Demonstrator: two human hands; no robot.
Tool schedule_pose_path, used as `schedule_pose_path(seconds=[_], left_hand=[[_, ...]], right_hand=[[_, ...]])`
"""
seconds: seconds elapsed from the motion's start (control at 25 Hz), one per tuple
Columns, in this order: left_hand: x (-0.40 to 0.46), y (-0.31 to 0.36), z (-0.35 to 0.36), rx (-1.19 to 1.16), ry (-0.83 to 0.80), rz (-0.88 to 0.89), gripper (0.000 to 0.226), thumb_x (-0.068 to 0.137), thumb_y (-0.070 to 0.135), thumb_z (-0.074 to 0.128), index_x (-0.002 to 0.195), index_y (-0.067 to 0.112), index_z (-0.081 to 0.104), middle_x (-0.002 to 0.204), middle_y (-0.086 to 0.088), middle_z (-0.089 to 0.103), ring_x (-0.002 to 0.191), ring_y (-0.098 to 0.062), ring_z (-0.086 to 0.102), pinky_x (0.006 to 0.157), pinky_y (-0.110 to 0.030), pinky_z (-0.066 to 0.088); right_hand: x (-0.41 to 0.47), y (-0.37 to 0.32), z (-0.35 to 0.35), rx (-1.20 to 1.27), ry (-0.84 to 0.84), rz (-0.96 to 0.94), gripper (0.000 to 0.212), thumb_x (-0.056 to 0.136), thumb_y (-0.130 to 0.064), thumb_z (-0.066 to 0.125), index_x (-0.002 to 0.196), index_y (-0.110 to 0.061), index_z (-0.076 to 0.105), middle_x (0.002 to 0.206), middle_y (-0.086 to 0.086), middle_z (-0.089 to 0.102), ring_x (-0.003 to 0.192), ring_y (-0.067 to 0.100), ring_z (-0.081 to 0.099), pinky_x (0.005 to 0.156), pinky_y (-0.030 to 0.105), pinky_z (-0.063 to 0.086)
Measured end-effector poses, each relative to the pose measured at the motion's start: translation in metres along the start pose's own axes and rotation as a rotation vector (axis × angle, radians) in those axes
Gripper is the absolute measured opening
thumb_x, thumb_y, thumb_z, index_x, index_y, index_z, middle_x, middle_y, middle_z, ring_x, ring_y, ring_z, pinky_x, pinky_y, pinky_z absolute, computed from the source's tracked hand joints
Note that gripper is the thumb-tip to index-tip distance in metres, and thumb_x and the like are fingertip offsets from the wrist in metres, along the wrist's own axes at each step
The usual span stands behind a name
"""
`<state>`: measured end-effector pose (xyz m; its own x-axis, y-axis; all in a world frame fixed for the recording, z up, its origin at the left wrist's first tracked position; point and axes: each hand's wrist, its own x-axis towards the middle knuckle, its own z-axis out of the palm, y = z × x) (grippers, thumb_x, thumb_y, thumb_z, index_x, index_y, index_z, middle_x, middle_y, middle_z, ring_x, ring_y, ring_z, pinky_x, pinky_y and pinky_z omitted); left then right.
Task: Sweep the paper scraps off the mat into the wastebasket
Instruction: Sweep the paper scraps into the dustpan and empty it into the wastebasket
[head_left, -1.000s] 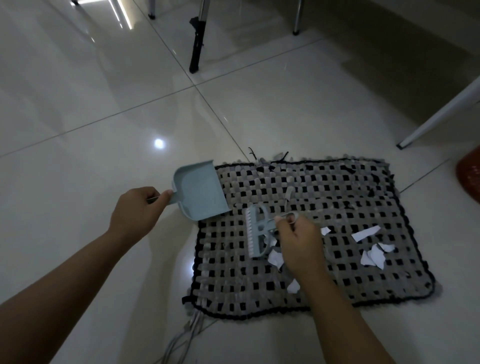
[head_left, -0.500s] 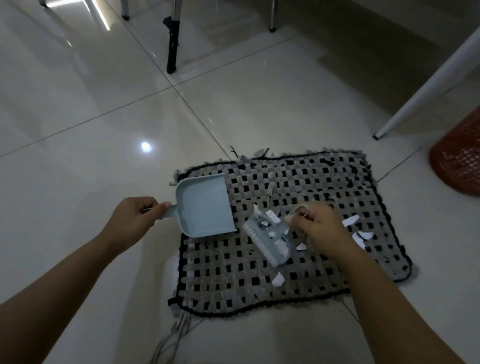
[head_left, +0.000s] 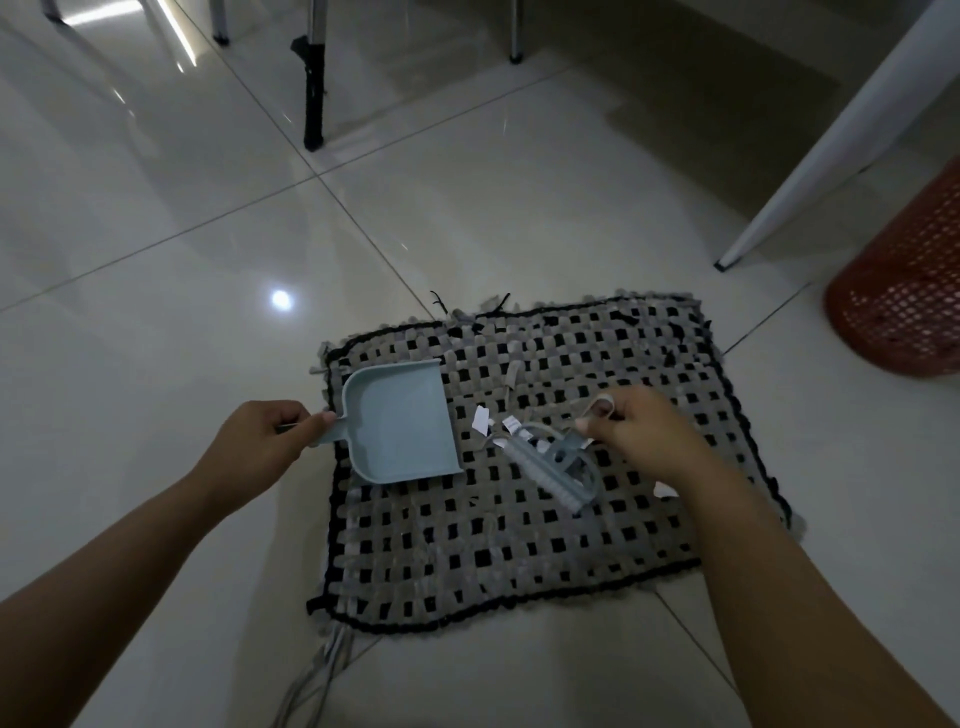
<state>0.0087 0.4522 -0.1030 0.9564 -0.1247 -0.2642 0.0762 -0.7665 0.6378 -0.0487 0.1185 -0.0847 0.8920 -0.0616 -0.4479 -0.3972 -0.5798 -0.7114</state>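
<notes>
Nearest, the woven grey-and-black checked mat (head_left: 519, 545) lies flat on the glossy tiled floor (head_left: 156, 338), its long axis running roughly 9 to 3 o'clock, slightly higher at the 3 o'clock end. On it, the right hand (head_left: 639, 431) is curled around the handle of the small pale-blue hand brush (head_left: 553, 467). The brush head's long axis runs from about 10 to 4 o'clock, with its bristled edge turned toward 8 o'clock. The left hand (head_left: 270, 441) pinches the stub handle of the pale-blue plastic dustpan (head_left: 400, 423), whose open mouth points toward 3 o'clock and sits on the mat's 9 o'clock part.

The white paper scraps (head_left: 482, 419) lie between the pan's lip and the brush; one more scrap (head_left: 664, 489) peeks out at 4 o'clock of the right hand.

The likely trouble is that light scraps may catch in the mat's open weave, or flick past the pan's far corner if the stroke is too brisk. The pan's lip may also ride on the bumpy weave and let pieces slide under it. The scrap behind the right wrist could be missed.

Farther, at 2 o'clock and well apart from the mat, stands the orange mesh wastebasket (head_left: 904, 291); carrying a loaded pan that far risks spills.
</notes>
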Motion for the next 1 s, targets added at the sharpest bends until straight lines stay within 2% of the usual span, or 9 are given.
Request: schedule_pose_path(seconds=[0.12,0.24,0.36,0.48,0.56,0.64,0.72,0.88,1.0], left_hand=[[0.000,0.000,0.000,0.014,0.032,-0.019,0.049,0.090,0.030,0.055,0.066,-0.012,0.056,0.052,-0.014,0.042,0.046,-0.019,0.034,0.051,-0.027,0.025],[0.002,-0.001,-0.001,0.029,0.034,-0.044,0.048,0.089,0.030,0.055,0.065,-0.012,0.058,0.051,-0.014,0.043,0.045,-0.020,0.035,0.051,-0.027,0.025],[0.004,-0.002,0.000,0.064,-0.001,-0.032,0.047,0.089,0.030,0.056,0.063,-0.008,0.062,0.050,-0.015,0.045,0.047,-0.021,0.038,0.052,-0.028,0.027],[0.005,0.003,0.001,0.064,-0.036,0.002,0.047,0.088,0.031,0.057,0.061,-0.006,0.062,0.049,-0.014,0.043,0.046,-0.019,0.036,0.051,-0.027,0.026],[0.008,0.009,0.004,0.027,-0.064,0.009,0.050,0.088,0.031,0.057,0.059,-0.009,0.058,0.049,-0.012,0.040,0.045,-0.018,0.034,0.051,-0.026,0.025],[0.011,0.014,0.009,-0.009,-0.087,0.022,0.050,0.086,0.031,0.059,0.048,0.000,0.053,0.044,-0.004,0.038,0.038,-0.009,0.031,0.050,-0.025,0.024],[0.015,0.021,0.017,0.003,-0.116,0.063,0.049,0.086,0.030,0.060,0.044,0.007,0.049,0.041,0.000,0.036,0.034,-0.009,0.034,0.048,-0.023,0.024],[0.015,0.029,0.033,0.110,-0.167,0.153,0.046,0.090,0.026,0.056,0.049,0.005,0.047,0.046,-0.007,0.038,0.040,-0.013,0.033,0.047,-0.024,0.024],[0.017,0.026,0.038,0.128,-0.168,0.173,0.046,0.091,0.024,0.054,0.049,0.006,0.045,0.046,-0.007,0.039,0.044,-0.020,0.036,0.048,-0.025,0.025]], right_hand=[[0.001,-0.012,-0.007,0.085,0.138,-0.054,0.033,0.088,-0.015,0.056,0.059,-0.010,0.041,0.054,0.002,0.034,0.053,0.018,0.032,0.056,0.029,0.027],[0.008,-0.034,0.023,0.146,0.205,-0.091,0.037,0.090,-0.017,0.054,0.056,-0.009,0.042,0.053,0.002,0.041,0.050,0.018,0.039,0.051,0.027,0.035],[0.016,-0.034,0.059,0.201,0.263,0.011,0.041,0.091,-0.017,0.051,0.053,-0.012,0.038,0.054,0.005,0.044,0.049,0.019,0.041,0.050,0.033,0.045],[0.015,-0.008,0.046,0.258,0.406,0.179,0.043,0.091,-0.015,0.050,0.051,-0.015,0.036,0.050,0.003,0.040,0.044,0.015,0.036,0.045,0.024,0.029],[0.007,0.007,0.030,0.257,0.494,0.195,0.042,0.090,-0.015,0.051,0.053,-0.010,0.034,0.050,0.006,0.037,0.047,0.019,0.033,0.050,0.027,0.028],[-0.005,0.010,0.021,0.281,0.553,0.162,0.037,0.090,-0.015,0.052,0.056,-0.007,0.039,0.053,0.008,0.039,0.051,0.020,0.034,0.052,0.029,0.029],[-0.017,0.010,0.012,0.310,0.643,0.126,0.033,0.090,-0.015,0.053,0.059,-0.006,0.044,0.054,0.009,0.043,0.051,0.020,0.037,0.051,0.028,0.030],[-0.040,0.024,-0.019,0.039,0.846,0.151,0.027,0.091,-0.014,0.048,0.066,-0.005,0.051,0.056,0.006,0.049,0.050,0.019,0.043,0.047,0.026,0.032],[-0.042,0.047,-0.028,-0.188,0.860,0.268,0.028,0.090,-0.010,0.044,0.062,-0.003,0.044,0.054,0.008,0.045,0.051,0.024,0.042,0.048,0.028,0.028]])
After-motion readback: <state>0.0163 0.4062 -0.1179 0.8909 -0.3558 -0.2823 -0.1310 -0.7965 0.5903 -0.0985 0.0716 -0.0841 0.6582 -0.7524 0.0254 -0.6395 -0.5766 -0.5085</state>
